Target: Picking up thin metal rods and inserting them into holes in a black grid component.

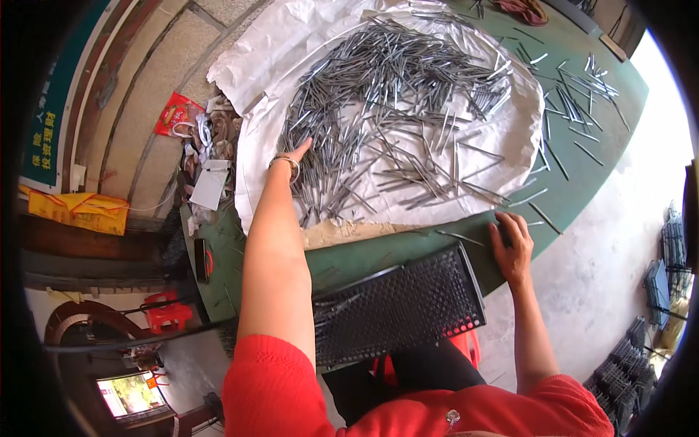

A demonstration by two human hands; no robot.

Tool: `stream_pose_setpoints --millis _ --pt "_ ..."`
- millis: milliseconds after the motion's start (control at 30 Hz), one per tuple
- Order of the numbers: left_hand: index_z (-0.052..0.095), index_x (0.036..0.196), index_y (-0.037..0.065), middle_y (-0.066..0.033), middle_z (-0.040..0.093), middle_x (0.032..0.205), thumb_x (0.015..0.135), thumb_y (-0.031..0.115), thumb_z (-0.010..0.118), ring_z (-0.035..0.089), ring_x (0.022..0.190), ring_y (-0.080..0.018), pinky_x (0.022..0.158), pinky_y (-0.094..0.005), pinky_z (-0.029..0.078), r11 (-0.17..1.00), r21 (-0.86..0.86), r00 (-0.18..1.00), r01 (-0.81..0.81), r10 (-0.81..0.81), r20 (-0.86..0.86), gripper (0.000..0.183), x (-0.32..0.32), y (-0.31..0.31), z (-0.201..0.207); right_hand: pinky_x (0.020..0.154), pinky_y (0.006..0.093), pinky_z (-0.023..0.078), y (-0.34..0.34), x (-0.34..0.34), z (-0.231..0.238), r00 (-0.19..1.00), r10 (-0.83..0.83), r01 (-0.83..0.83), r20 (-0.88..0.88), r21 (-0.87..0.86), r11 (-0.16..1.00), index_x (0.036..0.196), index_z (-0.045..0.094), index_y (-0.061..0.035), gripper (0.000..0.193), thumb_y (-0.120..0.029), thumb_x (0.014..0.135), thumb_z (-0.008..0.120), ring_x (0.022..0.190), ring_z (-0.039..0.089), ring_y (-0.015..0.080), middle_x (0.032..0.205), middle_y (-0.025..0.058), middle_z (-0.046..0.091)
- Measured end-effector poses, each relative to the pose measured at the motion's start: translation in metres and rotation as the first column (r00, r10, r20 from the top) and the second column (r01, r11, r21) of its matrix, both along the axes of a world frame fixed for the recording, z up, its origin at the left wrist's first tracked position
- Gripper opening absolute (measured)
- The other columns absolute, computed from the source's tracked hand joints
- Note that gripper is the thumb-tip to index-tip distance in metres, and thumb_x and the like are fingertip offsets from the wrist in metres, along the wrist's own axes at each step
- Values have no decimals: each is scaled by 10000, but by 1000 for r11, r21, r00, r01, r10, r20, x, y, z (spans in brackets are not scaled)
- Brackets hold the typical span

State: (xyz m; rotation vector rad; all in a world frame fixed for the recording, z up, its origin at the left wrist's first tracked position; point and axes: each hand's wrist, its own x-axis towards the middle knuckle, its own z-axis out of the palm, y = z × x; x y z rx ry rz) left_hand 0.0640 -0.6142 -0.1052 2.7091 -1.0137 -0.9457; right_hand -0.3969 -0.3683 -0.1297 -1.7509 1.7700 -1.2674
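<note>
A big heap of thin grey metal rods (393, 65) lies on crumpled white sheeting (255, 146) spread over a green table (349, 255). At the heap's near-left side, my left hand (297, 154) reaches in among the rods, a bangle round its wrist. One digit sticks out; the other fingers are hidden, so whether they grip any rods cannot be told. My right hand (514, 249) rests on the table near its front edge, thumb and fingers apart, holding nothing. Between my forearms, a black perforated tray (408, 306) leans at the table edge, with some rods at its left end.
Loose rods (575, 102) are scattered on the table's right part. Rags and papers (211, 182) lie at the left, beside a red packet (178, 115). A dark phone-like object (201, 260) sits at the table's left edge. Black racks (619, 379) stand on the floor at right.
</note>
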Motion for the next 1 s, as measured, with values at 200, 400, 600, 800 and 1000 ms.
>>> stream_pose_setpoints --millis 200,400,600,800,1000 --pt "259 1393 -61 -210 272 1458 452 859 603 277 1354 -307 1090 -423 266 974 92 968 208 -218 124 1361 -15 -24 15 774 359 485 -5 3 5 998 31 -30 -45 29 999 1003 630 -29 258 -68 759 704 901 591 298 974 138 607" --pt "370 1317 -106 -214 461 1330 433 493 861 499 1187 -300 985 -380 415 968 -46 959 247 -238 153 1175 -3 -53 0 760 357 485 -12 14 6 996 80 -80 -43 16 997 988 632 -27 240 -48 758 696 875 592 297 959 135 609" --pt "422 1281 -92 -237 508 1268 527 363 829 540 1124 -311 930 -395 452 952 -82 954 296 -290 76 970 -27 -40 13 754 356 480 -11 9 6 997 72 -72 -41 12 997 965 630 -25 212 -29 760 685 858 591 296 933 132 610" --pt "420 1284 -88 -255 488 1287 569 313 768 520 1158 -338 974 -398 427 936 12 923 352 -349 163 891 -54 -24 20 747 361 475 -12 8 7 997 75 -75 -10 -17 997 946 625 -22 187 -30 767 677 839 584 293 915 123 609" --pt "524 1167 -48 -240 544 1212 613 233 763 538 1126 -354 958 -375 450 925 -82 881 370 -322 347 666 -82 0 22 743 360 474 -9 4 9 999 48 -48 7 -12 999 921 629 -19 136 -31 787 647 846 588 296 895 125 605"
